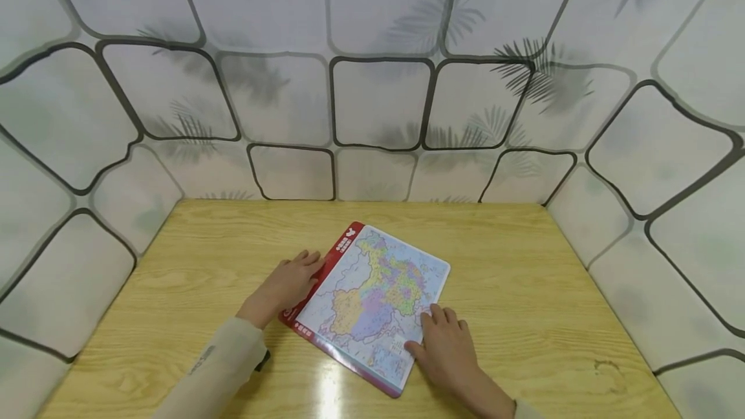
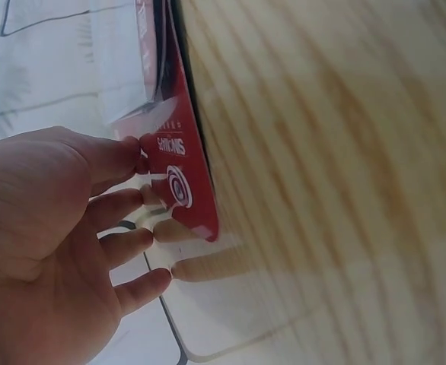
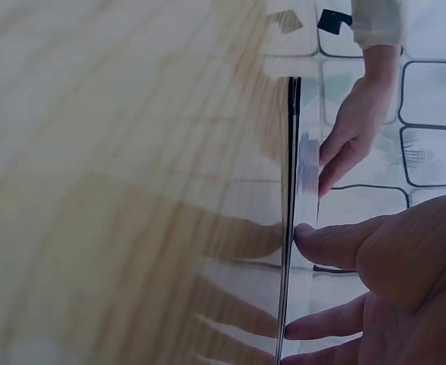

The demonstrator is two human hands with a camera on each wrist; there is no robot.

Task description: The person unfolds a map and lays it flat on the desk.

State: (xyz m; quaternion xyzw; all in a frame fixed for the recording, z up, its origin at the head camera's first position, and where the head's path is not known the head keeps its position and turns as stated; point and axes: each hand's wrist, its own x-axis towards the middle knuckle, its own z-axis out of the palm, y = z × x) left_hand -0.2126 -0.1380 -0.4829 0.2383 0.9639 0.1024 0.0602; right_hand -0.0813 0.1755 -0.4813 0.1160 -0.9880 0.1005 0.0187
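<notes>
A flat map board [image 1: 372, 296] with a red border along its left side lies tilted on the table, its coloured regions facing up. My left hand [image 1: 293, 283] rests at the red side, fingers fairly straight. In the left wrist view its thumb touches the red border [image 2: 181, 144], while the other fingertips reach the tabletop beside it. My right hand [image 1: 448, 348] is at the opposite edge, thumb on the board's margin. The right wrist view shows the board's thin, dark, layered edge [image 3: 290, 190] against the thumb and fingertips of that hand [image 3: 413, 274].
The wood-grain table [image 1: 221, 244] extends around the board on all sides. Patterned wall panels [image 1: 381, 102] enclose it at the back, left and right. A small dark object [image 1: 263, 361] shows under the left sleeve.
</notes>
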